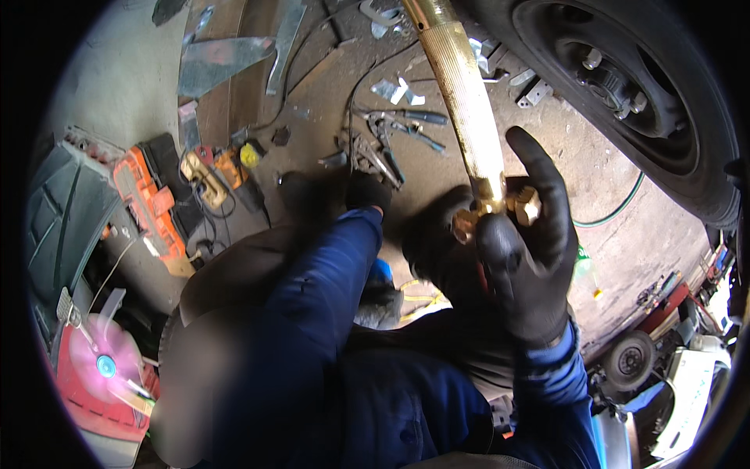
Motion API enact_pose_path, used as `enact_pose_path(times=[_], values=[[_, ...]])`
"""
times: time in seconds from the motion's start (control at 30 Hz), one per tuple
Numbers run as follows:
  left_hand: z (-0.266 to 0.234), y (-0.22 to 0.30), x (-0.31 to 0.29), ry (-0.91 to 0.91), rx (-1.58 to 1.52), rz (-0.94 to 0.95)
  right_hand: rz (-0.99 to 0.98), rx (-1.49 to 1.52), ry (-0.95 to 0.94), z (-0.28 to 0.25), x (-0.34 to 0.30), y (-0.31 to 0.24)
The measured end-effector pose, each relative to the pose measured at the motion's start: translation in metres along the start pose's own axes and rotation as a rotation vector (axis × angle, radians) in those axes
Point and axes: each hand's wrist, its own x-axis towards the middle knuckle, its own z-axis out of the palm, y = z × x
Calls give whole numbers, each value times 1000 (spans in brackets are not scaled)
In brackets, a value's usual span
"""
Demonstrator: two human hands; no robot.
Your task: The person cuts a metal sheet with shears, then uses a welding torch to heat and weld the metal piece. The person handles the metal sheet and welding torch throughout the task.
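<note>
A brass gas torch handle (pixel 461 90) with a ribbed grip stands out large, close in front of me. My right hand (pixel 539 258), in a black glove, holds it at the valve end, between two brass knobs. The thumb lies by the lower knob, while the index finger stretches up past the grip. My left hand (pixel 367 191), also in a black glove, reaches down low over the floor. Closest to it are locking pliers (pixel 375 160) among several hand tools. Its fingers are dark and mostly hidden, so whether it touches them does not show.
A car wheel (pixel 625 86) stands at the upper right. Glass-like sheet pieces (pixel 223 66) lie at the upper left. An orange tool case (pixel 144 203) and power tools (pixel 207 180) sit on the left, beyond a pink-and-red fan (pixel 101 359). A green hose (pixel 617 211) curves near the wheel.
</note>
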Motion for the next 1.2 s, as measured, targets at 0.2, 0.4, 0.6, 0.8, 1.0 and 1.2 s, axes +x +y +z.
enact_pose_path(times=[0.2,0.4,0.6,0.8,1.0,1.2], values=[[25,-19,43,-26,248,56,-50,112,80,-5,-57,-2],[43,-29,79,-41,270,-28,-241,-12,85,-6,-110,-1],[43,-37,64,-218,436,221,-274,-139,99,2,-126,3],[-65,-13,-5,-542,515,393,-437,-432,50,-1,-125,6],[-207,2,-22,-337,239,363,-854,-804,41,-14,-125,10],[-366,-31,-51,-4,-325,536,-633,-506,-18,-9,-143,8]])
